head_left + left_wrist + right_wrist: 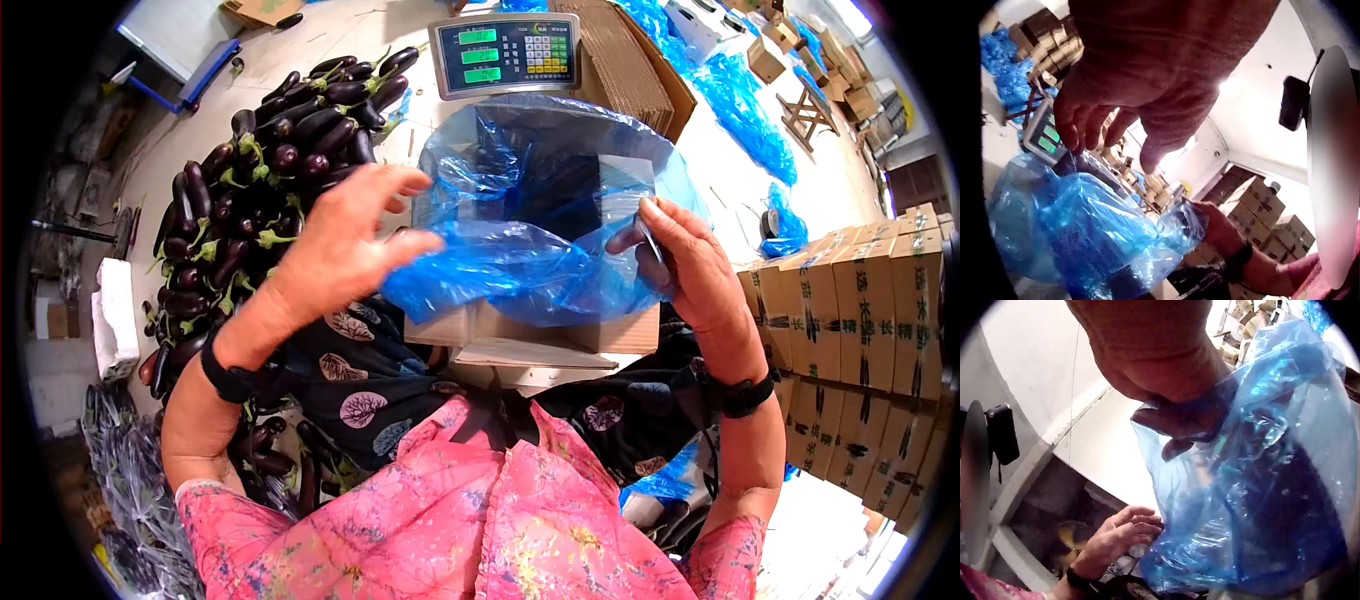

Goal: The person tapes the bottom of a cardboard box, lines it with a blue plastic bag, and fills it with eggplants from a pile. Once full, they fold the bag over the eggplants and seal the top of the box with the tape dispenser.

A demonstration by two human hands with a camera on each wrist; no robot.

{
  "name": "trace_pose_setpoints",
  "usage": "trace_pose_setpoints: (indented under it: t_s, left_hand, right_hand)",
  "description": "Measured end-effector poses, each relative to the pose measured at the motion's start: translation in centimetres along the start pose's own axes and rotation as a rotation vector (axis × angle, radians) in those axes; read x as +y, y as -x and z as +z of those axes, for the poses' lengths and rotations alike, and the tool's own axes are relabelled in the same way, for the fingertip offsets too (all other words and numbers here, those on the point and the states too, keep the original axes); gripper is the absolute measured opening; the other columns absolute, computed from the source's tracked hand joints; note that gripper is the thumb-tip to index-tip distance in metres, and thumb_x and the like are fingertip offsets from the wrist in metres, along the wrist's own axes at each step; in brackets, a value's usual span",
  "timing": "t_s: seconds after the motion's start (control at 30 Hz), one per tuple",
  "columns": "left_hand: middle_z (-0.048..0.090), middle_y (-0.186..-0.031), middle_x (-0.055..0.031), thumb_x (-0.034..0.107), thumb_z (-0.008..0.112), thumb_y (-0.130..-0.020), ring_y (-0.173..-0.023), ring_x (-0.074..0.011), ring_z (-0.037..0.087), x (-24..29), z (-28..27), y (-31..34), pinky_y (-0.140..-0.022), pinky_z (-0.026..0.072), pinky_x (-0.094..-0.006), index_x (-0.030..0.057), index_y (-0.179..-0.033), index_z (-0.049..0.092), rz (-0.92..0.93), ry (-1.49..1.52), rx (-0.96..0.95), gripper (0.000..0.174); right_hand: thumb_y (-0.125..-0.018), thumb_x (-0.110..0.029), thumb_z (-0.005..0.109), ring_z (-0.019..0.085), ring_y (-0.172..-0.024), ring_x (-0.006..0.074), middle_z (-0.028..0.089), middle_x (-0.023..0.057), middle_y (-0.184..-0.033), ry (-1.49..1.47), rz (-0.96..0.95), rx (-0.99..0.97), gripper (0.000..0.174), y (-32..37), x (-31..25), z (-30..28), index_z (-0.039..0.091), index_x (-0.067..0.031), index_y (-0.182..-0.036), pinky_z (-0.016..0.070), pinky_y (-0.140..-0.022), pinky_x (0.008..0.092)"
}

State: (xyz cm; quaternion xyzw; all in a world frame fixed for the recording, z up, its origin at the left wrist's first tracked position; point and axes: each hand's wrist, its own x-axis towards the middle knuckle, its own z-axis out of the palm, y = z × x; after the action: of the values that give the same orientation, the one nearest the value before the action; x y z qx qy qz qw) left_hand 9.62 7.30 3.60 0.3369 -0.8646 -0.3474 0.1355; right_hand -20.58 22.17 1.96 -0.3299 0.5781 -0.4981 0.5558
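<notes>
A blue plastic bag [490, 262] lines an open cardboard box [630, 330], its mouth spread wide and its near edge bunched over the box's front. The right hand [690, 255] pinches the bag's edge at the right; in the right wrist view that hand [1179, 419] shows behind the thin film [1229, 506]. At the bag's left side, the left hand [345, 240] is held with its fingers apart and relaxed. In the left wrist view, the left hand [1141, 81] hangs above the blue film [1097, 225], its fingers gripping nothing visible.
Many eggplants [290, 130] lie heaped at the left. A scale display [507, 56] stands behind the box, beside flattened cardboard [625, 70]. Stacked cartons [860, 300] fill the right side. More blue plastic [745, 115] lies at the back right, and a white foam block [115, 318] at the far left.
</notes>
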Motion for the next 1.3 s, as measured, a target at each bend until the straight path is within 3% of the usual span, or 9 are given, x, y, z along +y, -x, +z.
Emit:
trace_pose_setpoints:
  t_s: [0.17, 0.37, 0.53, 0.7, 0.83, 0.97, 1.03, 1.13, 1.3]
  left_hand:
    - [0.059, -0.110, -0.0150, 0.035, 0.084, -0.069, -0.104, -0.0358, 0.056, -0.2, 5.7, -0.2, -0.092, 0.0454, -0.0430, 0.0035, -0.111, 0.061, 0.392, -0.198, -0.131, 0.058]
    - [0.057, -0.114, -0.0162, 0.031, 0.080, -0.074, -0.111, -0.0358, 0.054, -0.6, 8.4, -0.2, -0.097, 0.0436, -0.0426, 0.0039, -0.118, 0.058, 0.322, -0.155, -0.115, 0.056]
    - [0.059, -0.125, -0.0152, 0.023, 0.077, -0.082, -0.121, -0.0288, 0.054, 2.5, 8.9, -1.3, -0.105, 0.0410, -0.0386, 0.0048, -0.136, 0.052, 0.286, 0.222, 0.015, 0.062]
    - [0.064, -0.072, -0.0114, 0.021, 0.064, -0.090, -0.069, -0.0197, 0.061, 2.6, 8.0, -1.1, -0.068, 0.0489, -0.0349, 0.0021, -0.092, 0.066, 0.242, 0.551, -0.659, 0.019]
    - [0.061, -0.071, -0.0182, 0.021, 0.062, -0.088, -0.066, -0.0344, 0.062, 0.5, 3.7, 1.7, -0.061, 0.0473, -0.0425, 0.0024, -0.088, 0.061, 0.295, 0.308, -0.840, 0.019]
    - [0.063, -0.074, -0.0119, 0.020, 0.064, -0.085, -0.070, -0.0356, 0.064, 0.7, 1.7, 6.6, -0.058, 0.0503, -0.0482, 0.0078, -0.085, 0.060, 0.357, -0.198, -0.940, 0.012]
    - [0.063, -0.075, -0.0136, 0.017, 0.062, -0.083, -0.069, -0.0367, 0.065, 0.8, 3.1, 8.8, -0.055, 0.0505, -0.0483, 0.0082, -0.086, 0.062, 0.230, -0.390, -1.037, 0.010]
    - [0.063, -0.078, -0.0164, 0.016, 0.061, -0.083, -0.069, -0.0384, 0.064, -3.3, 7.6, 11.6, -0.056, 0.0507, -0.0477, 0.0059, -0.088, 0.062, 0.334, -0.477, -0.868, 0.011]
    - [0.060, -0.094, -0.0157, 0.016, 0.061, -0.084, -0.090, -0.0340, 0.056, -3.9, 12.5, 10.4, -0.074, 0.0418, -0.0468, 0.0022, -0.120, 0.057, 0.373, -0.293, -0.492, 0.040]
  right_hand:
    - [-0.103, -0.028, 0.052, 0.046, -0.052, 0.0033, 0.072, 0.0096, -0.091, -0.184, 0.018, 0.090, 0.024, -0.5, -1.1, 0.3, 0.062, -0.0063, -0.104, 0.0351, -0.048, 0.0181]
    - [-0.104, -0.026, 0.048, 0.036, -0.045, 0.0017, 0.072, 0.0123, -0.090, -0.280, -0.111, 0.014, 0.028, 0.9, -2.3, -0.6, 0.061, -0.0020, -0.106, 0.0312, -0.045, 0.0187]
    - [-0.104, -0.027, 0.048, 0.035, -0.049, 0.0011, 0.066, 0.0007, -0.082, -0.171, 0.005, 0.109, 0.028, 3.4, -4.2, 3.4, 0.064, -0.0039, -0.105, 0.0317, -0.051, 0.0179]
    - [-0.102, -0.027, 0.052, 0.052, -0.068, 0.0053, 0.069, 0.0037, -0.087, 0.038, -0.048, -0.140, 0.027, 5.3, -3.9, 2.8, 0.066, -0.0042, -0.095, 0.0397, -0.061, 0.0211]
    - [-0.097, -0.027, 0.060, 0.064, -0.072, 0.0149, 0.073, 0.0139, -0.089, 0.371, 0.035, -0.447, 0.034, 7.8, -3.7, 0.7, 0.058, -0.0002, -0.076, 0.0468, -0.063, 0.0283]
    - [-0.097, -0.021, 0.059, 0.062, -0.068, 0.0376, 0.061, 0.0167, -0.073, 0.749, -0.023, -0.694, 0.021, 8.7, 1.6, 2.5, 0.057, -0.0018, -0.088, 0.0464, -0.060, 0.0452]
    - [-0.092, -0.014, 0.057, 0.064, -0.070, 0.0412, 0.064, 0.0190, -0.075, 1.121, -0.122, -0.641, 0.011, 9.4, 5.1, 3.8, 0.056, -0.0026, -0.093, 0.0503, -0.060, 0.0490]
    - [-0.087, -0.011, 0.056, 0.067, -0.068, 0.0373, 0.067, 0.0164, -0.074, 1.384, -0.142, -0.537, 0.010, 9.2, 9.9, 3.0, 0.063, -0.0043, -0.087, 0.0525, -0.057, 0.0474]
    - [-0.082, -0.009, 0.057, 0.065, -0.060, 0.0340, 0.065, 0.0126, -0.068, 1.760, -0.095, -0.413, 0.010, 9.2, 16.6, -2.4, 0.064, -0.0041, -0.086, 0.0504, -0.052, 0.0432]
